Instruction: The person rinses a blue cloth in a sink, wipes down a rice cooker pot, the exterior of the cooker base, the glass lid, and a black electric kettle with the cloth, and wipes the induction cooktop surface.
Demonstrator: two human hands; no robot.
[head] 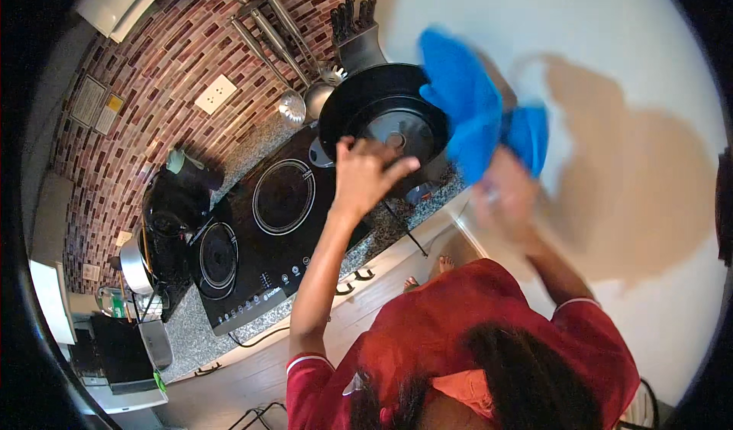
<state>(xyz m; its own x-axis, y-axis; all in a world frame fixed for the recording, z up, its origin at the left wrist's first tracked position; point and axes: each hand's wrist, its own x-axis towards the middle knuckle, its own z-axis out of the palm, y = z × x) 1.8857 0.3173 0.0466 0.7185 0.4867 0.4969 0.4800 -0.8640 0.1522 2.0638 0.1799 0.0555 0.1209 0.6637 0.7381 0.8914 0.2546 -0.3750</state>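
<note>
A large black round pan-like vessel [383, 80] stands at the counter's far right end, beside the cooktop. My left hand [372, 172] reaches over its near side with fingers spread; whether the fingertips touch it is hidden. My right hand [507, 186], blurred, grips a bright blue cloth [469, 103] to the right of the vessel, in front of the white wall. The cloth hangs in folds, one part overlapping the vessel's right rim in this view. A dark cord [406, 229] runs down over the counter edge below the vessel.
A black cooktop [284, 198] with ring markings lies left of the vessel. Behind stand a knife block [361, 49] and hanging steel utensils [278, 37]. Further left are a black appliance [174, 201], a steel pot [134, 264] and a dark dish rack. A white wall [572, 40] bounds the right side.
</note>
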